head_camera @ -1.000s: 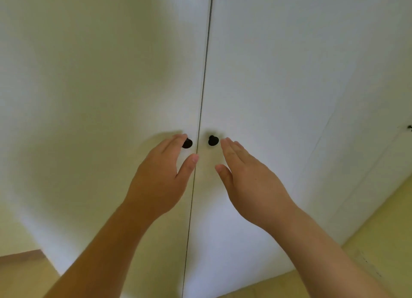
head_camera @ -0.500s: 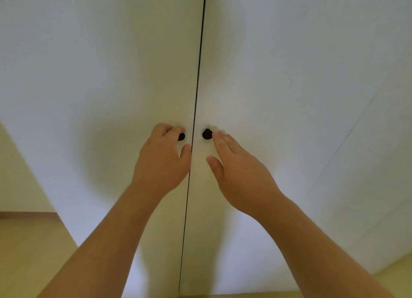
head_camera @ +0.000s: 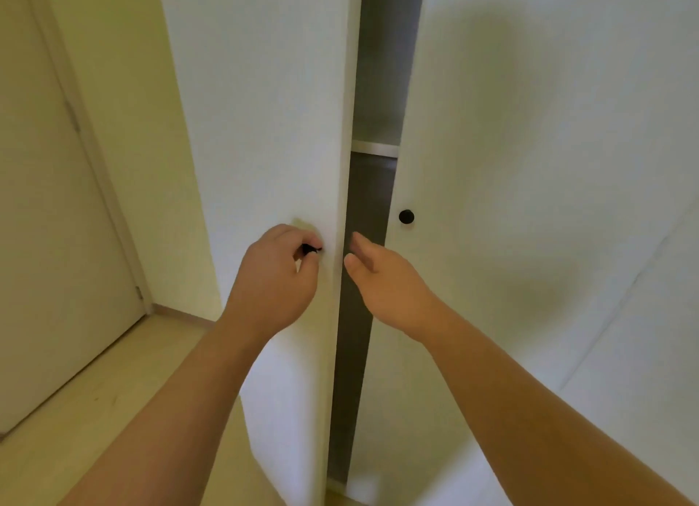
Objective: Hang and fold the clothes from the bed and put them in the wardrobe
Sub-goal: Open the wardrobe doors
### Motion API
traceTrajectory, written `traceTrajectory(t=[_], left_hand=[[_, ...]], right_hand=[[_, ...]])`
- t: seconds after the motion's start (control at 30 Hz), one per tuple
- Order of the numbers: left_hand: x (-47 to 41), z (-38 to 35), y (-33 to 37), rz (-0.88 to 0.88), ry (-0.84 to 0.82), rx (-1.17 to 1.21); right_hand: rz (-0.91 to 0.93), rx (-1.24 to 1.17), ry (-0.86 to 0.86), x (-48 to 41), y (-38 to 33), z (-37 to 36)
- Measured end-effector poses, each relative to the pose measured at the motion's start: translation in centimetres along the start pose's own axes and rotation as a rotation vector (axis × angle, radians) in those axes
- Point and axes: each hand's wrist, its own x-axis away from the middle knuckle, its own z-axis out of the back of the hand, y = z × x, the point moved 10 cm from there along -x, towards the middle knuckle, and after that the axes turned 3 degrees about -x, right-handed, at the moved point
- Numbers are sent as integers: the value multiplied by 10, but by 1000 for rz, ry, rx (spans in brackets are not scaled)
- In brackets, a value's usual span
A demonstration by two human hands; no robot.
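Wardrobe fills centre and right of frame; left door ajar, dark gap, shelf inside. Left hand fingers pinched round black knob. Right hand open, empty, at gap. Right knob untouched.

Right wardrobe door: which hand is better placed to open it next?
Right. The right hand is open and free, just below the right knob; the left hand is closed on the left knob.

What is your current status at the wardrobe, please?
Left hand shut on left door knob, left door part open. Right hand open, off right knob. Shelf visible inside; nothing blocking.
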Motion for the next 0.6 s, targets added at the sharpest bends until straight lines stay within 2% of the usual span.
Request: traceTrajectory(t=[0.1, 0.23, 0.47, 0.6], left_hand=[[12, 17, -10, 81, 3, 34], [29, 28, -24, 233, -7, 128], [69, 22, -48, 505, -70, 538], [81, 39, -71, 580, -4, 608]], right_hand=[[79, -45, -28, 7, -20, -23], [89, -165, -54, 20, -30, -34], [107, -221, -138, 25, -37, -47], [163, -215, -231, 21, -52, -64]])
